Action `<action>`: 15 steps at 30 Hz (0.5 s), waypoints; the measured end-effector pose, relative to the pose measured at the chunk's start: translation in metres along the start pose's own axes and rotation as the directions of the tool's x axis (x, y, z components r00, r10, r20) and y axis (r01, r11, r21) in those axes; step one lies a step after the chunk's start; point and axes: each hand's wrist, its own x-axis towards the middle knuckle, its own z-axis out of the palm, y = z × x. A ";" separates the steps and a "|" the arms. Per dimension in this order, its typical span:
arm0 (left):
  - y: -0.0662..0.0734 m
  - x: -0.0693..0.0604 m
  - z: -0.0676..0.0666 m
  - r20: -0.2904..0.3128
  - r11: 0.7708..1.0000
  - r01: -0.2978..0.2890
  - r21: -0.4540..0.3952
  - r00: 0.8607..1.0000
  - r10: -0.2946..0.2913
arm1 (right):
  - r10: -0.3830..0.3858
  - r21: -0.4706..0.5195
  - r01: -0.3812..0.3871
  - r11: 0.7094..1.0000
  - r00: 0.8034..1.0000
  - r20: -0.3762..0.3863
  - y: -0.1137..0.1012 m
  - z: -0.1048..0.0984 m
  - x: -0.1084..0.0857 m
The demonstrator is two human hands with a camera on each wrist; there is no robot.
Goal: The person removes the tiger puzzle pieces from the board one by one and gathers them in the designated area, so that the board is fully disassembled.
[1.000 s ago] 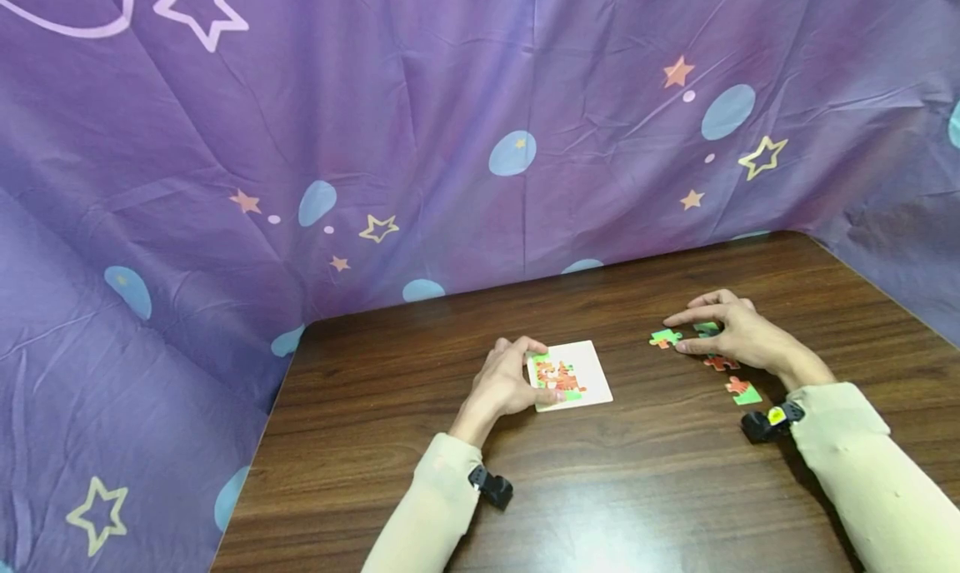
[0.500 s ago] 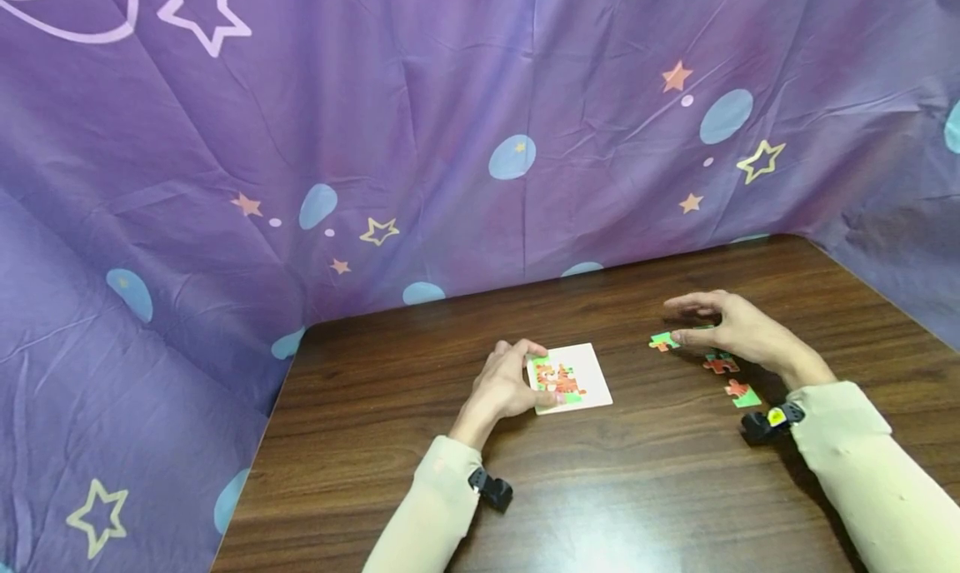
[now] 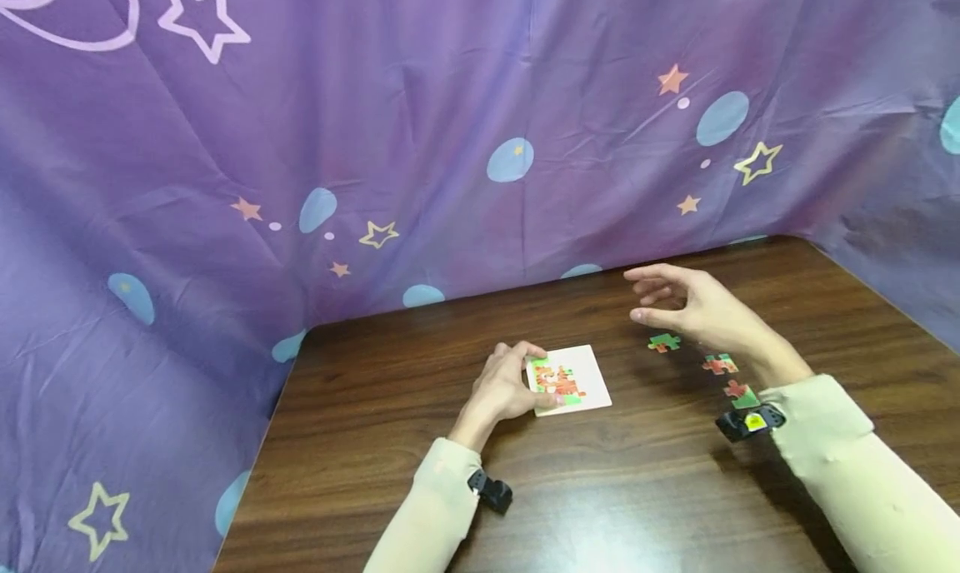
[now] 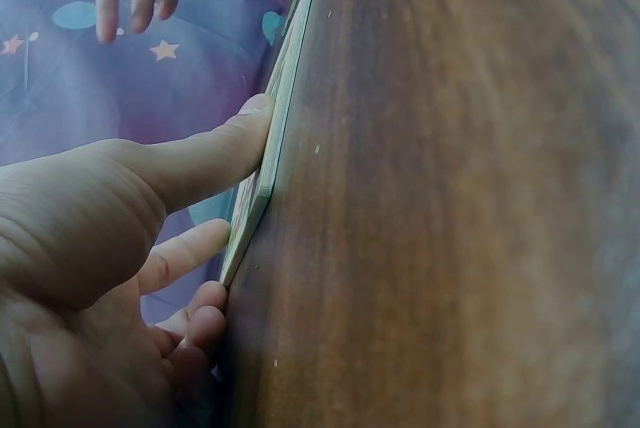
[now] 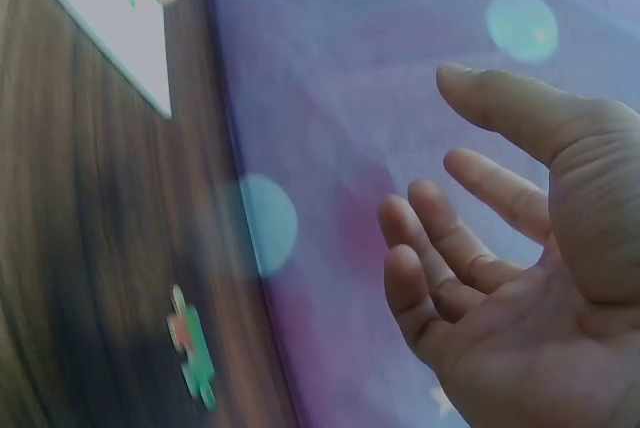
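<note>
My left hand [image 3: 504,383] holds the left side of a square white puzzle board [image 3: 592,379], thumb on the near part and fingers at the far edge. Orange and green jigsaw pieces [image 3: 558,383] fill part of that board. In the left wrist view the thumb [image 4: 215,156] presses the rim of the board [image 4: 285,98], which lies flat on the table. My right hand [image 3: 701,306] hovers above the table with fingers apart; nothing shows between them in the right wrist view. Just below its thumb lies a loose green and orange jigsaw piece [image 3: 664,343].
Two more loose pieces, an orange one [image 3: 720,364] and an orange and green one [image 3: 741,395], lie under the right wrist. The brown wooden table [image 3: 360,440] meets a purple curtain [image 3: 450,181] at its back edge.
My right hand has risen from the loose pieces and moved left and away from me, its thumb and fingers spreading wider. The left hand stays on the board.
</note>
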 end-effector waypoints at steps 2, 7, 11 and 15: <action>0.000 -0.001 -0.001 -0.004 1.000 0.001 -0.005 1.000 -0.001 | -0.015 0.008 0.015 1.000 1.000 0.028 -0.006 0.010 0.003; 0.000 -0.002 -0.003 0.003 1.000 -0.003 -0.009 1.000 0.003 | -0.017 0.092 0.007 0.996 0.994 0.110 -0.015 0.045 0.006; 0.001 -0.001 -0.002 0.008 1.000 -0.001 -0.012 1.000 0.001 | -0.032 0.127 0.009 0.992 0.983 0.179 -0.011 0.073 0.008; 0.001 -0.001 -0.002 0.007 1.000 0.000 -0.008 1.000 0.000 | -0.020 0.130 -0.012 0.991 0.970 0.243 -0.002 0.092 0.007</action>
